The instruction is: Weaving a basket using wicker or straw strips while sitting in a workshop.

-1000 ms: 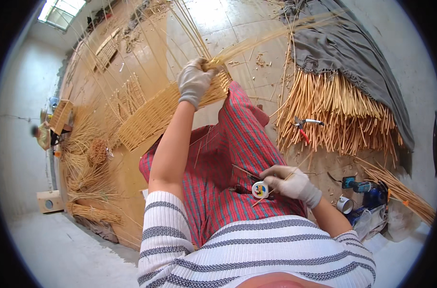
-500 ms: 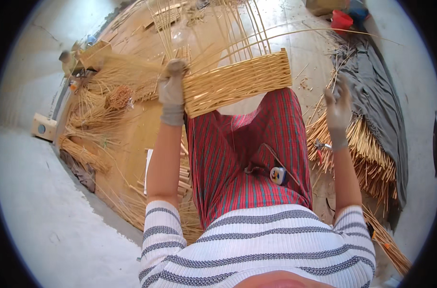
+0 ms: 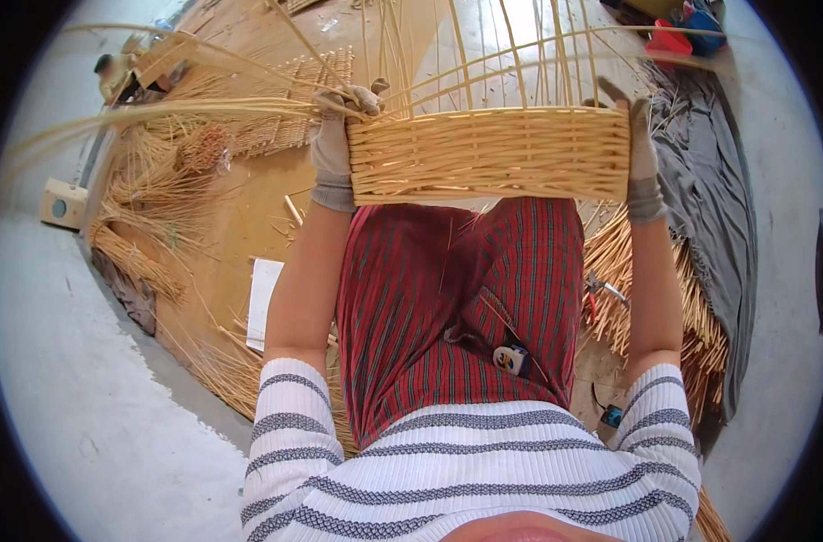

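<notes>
A half-woven wicker basket rests on my knees, its woven wall facing me and long bare stakes rising from its top. My left hand, in a grey glove, grips the basket's left end where loose willow rods bend away to the left. My right hand, also gloved, is pressed flat against the basket's right end. A red striped cloth covers my lap, and a small tape measure lies on it.
Bundles of willow rods lie on the floor to my left, more rods to my right beside a grey cloth. A white sheet of paper lies by my left leg. A small wooden box sits far left.
My right hand left the tape measure on my lap and rose to the basket's right end. The basket has turned square to me and come closer.
</notes>
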Available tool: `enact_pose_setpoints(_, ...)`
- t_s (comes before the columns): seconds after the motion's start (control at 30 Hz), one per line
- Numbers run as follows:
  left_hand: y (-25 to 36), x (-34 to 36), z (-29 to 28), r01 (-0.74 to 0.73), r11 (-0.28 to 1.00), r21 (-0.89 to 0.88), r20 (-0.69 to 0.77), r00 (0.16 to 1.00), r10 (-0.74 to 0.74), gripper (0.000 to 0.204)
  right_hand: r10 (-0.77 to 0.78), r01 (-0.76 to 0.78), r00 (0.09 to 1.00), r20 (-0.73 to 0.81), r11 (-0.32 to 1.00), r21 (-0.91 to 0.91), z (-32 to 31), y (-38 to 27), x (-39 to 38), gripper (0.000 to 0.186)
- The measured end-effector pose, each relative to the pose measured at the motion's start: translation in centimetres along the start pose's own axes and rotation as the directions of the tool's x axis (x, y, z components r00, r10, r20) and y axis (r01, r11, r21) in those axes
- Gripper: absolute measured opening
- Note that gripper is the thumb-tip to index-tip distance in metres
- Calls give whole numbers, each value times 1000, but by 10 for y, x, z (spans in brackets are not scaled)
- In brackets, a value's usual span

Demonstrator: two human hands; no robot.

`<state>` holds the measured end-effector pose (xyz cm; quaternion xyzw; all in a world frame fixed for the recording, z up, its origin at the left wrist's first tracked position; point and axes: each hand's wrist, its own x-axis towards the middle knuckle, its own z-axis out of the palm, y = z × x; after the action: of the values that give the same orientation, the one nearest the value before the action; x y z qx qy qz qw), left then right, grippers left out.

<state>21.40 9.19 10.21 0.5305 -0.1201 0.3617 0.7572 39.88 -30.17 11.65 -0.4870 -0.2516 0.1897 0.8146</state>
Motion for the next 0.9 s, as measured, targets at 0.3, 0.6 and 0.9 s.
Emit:
enact_pose_setpoints(0.3,-129,-6,-26,589,764,264,-399,788,-470,83,388,-460,874,-293,856,-237,-95,87,88,54)
enact_pose_setpoints(0.6,-86,-30,1,577,749,325,-288,815,-503,81,300,-396,885,-355,888,-235,-115,87,66,52)
enact_pose_setpoints(0.9,-99,-47,5,523,838,156,-372,817,-441,75,354,-373,908,-222,927,-47,-115,81,45,58)
